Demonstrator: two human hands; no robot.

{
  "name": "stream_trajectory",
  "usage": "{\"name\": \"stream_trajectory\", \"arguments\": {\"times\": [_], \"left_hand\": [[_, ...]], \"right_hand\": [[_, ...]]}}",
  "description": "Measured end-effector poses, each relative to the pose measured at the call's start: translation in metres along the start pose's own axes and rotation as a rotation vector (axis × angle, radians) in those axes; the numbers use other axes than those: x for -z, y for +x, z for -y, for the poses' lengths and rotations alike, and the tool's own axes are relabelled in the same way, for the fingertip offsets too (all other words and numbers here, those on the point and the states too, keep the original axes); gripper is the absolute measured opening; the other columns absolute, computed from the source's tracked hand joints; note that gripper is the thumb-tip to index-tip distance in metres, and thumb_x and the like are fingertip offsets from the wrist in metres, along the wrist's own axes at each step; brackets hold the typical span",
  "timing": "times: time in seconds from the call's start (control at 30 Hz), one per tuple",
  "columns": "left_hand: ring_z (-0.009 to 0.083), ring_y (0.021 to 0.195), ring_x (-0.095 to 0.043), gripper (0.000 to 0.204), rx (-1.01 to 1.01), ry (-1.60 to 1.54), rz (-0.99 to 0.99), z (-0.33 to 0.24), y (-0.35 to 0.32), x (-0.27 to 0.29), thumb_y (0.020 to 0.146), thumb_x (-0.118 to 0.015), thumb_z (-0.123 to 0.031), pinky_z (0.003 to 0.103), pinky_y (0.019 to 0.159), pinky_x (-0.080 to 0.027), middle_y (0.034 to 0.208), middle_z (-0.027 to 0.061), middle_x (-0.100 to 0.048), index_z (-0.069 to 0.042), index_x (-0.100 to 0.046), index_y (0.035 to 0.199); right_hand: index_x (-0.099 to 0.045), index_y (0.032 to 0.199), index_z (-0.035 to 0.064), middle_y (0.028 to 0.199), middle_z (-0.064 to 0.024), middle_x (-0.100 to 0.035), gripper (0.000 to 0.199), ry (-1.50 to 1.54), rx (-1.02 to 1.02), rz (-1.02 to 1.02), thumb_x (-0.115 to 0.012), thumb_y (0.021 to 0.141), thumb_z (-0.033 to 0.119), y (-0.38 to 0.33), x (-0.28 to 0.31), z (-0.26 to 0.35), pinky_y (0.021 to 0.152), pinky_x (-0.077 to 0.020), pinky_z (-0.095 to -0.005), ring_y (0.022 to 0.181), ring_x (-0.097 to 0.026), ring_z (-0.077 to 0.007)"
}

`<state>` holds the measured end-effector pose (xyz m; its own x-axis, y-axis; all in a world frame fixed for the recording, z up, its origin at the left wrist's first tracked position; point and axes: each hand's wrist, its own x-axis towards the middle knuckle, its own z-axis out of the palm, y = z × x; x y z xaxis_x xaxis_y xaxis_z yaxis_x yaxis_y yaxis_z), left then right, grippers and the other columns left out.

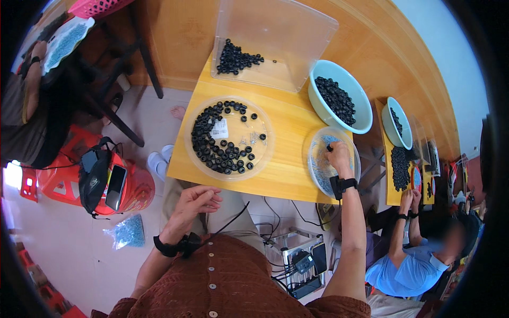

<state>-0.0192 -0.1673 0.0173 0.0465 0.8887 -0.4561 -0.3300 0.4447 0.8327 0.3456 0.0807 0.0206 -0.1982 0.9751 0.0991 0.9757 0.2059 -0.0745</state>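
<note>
On the yellow surface (pixel 289 172), seen from above the person's head, everything lies as follows.

Right hand: the right hand (pixel 338 158) reaches into a shallow clear dish (pixel 313 159) at the surface's right edge and pinches one small black ring (pixel 329 148) between fingertips, closed on it.
Ring relative to hand: the ring sits at about 11 o'clock from the hand's middle, at the fingertips, just above the pale blue bits that fill the dish.
Left hand: the left hand (pixel 193 204) hovers off the surface's near edge, over the lap, fingers loosely curled and half open, holding nothing.
Large clear plate (pixel 262 159): at 1 o'clock from the left hand and 9 o'clock from the right hand; black rings (pixel 212 143) lie in a crescent along its left and lower sides, with small silvery parts (pixel 253 139) near its middle.
Teal bowl (pixel 360 114): at 12 o'clock from the right hand, just beside the dish, holding a heap of black rings.
Clear bin (pixel 286 32): at the far edge, 11 o'clock from the right hand, tilted, a pile of black rings in its corner.
Wrist straps: a black band on each wrist.
Neighbour: a person in a blue shirt (pixel 408 270) at 4 o'clock, both hands at a second yellow surface.
Floor: a bag of blue bits (pixel 127 232) at 9 o'clock from the left hand.
</note>
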Motion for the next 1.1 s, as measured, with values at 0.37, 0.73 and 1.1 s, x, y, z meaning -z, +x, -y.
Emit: {"name": "stream_trajectory", "arguments": {"times": [0.37,0.73,1.1], "left_hand": [[0.0140,0.079,-0.059,0.028,-0.010,-0.085,-0.014,0.003,-0.004,0.010,0.091,-0.046,-0.021,0.024,0.070,-0.050,0.092,0.0089,-0.060,0.000,-0.056,0.107],[0.0130,0.077,-0.060,0.026,-0.028,-0.125,-0.007,0.010,-0.004,0.014,0.091,-0.047,-0.019,0.023,0.069,-0.050,0.089,0.0079,-0.061,0.000,-0.056,0.106],[0.0129,0.077,-0.059,0.026,-0.024,-0.114,-0.007,0.013,0.000,0.016,0.091,-0.047,-0.020,0.024,0.069,-0.050,0.090,0.0080,-0.061,-0.001,-0.056,0.106]], "right_hand": [[-0.060,0.072,0.0001,0.076,-0.0213,-0.060,0.014,-0.075,-0.041,0.056,-0.063,0.064,0.012,0.001,-0.011,-0.006,0.070,-0.0455,-0.0440,0.077,-0.058,-0.0378],[-0.058,0.071,-0.0025,0.068,-0.0146,-0.061,0.007,0.199,-0.172,0.127,-0.057,0.069,0.004,0.002,0.001,-0.011,0.058,-0.0501,-0.0321,0.065,-0.061,-0.0263],[-0.062,0.089,-0.0010,0.079,-0.0082,-0.063,0.015,1.514,-0.436,0.234,-0.059,0.075,-0.005,-0.020,0.033,0.019,0.068,-0.0540,-0.0258,0.070,-0.063,-0.0170]]}}
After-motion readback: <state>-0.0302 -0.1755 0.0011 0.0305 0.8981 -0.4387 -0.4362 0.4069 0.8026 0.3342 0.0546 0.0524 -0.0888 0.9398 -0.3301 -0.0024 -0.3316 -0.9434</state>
